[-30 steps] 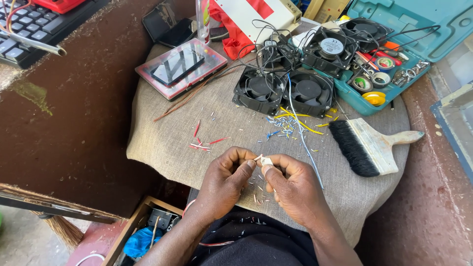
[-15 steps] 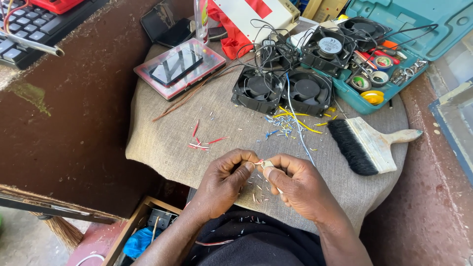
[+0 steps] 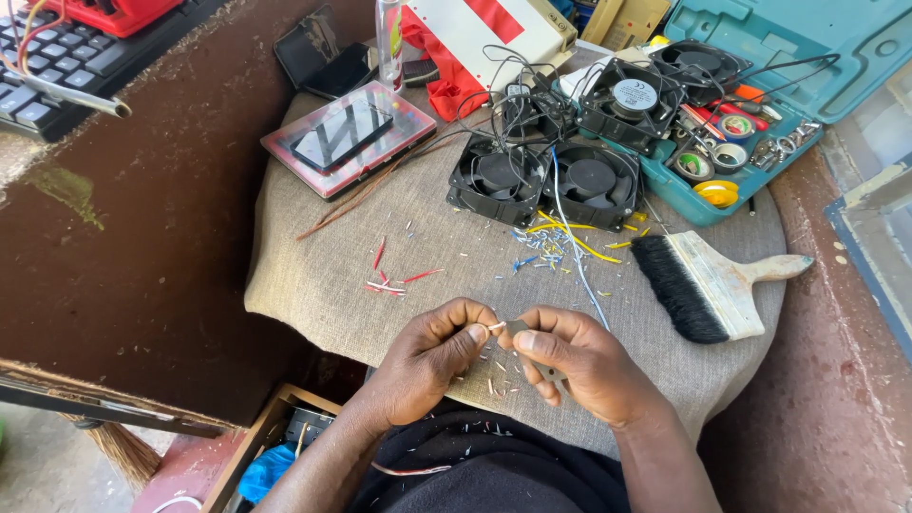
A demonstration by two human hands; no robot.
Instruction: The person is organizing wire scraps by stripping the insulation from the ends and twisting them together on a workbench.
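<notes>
My left hand (image 3: 435,356) pinches the end of a thin white wire (image 3: 573,249) between thumb and forefinger at the near edge of a cloth-covered table (image 3: 313,275). My right hand (image 3: 577,366) grips a small grey metal tool (image 3: 521,329) against that wire end. The wire runs up the cloth toward two black cooling fans (image 3: 546,178). Both hands touch each other at the wire tip. Short snippets of red, yellow and white wire (image 3: 389,282) lie scattered on the cloth in front of them.
A paintbrush with black bristles (image 3: 708,285) lies to the right. A teal tool case (image 3: 769,104) holding tape rolls and another fan stands at the back right. A phone on a red-edged tray (image 3: 344,138) sits back left. A keyboard (image 3: 47,81) lies on the brown ledge.
Both hands stay pinched together at the wire end; the fingers have shifted slightly while working the tip. Nothing else on the table has moved.
</notes>
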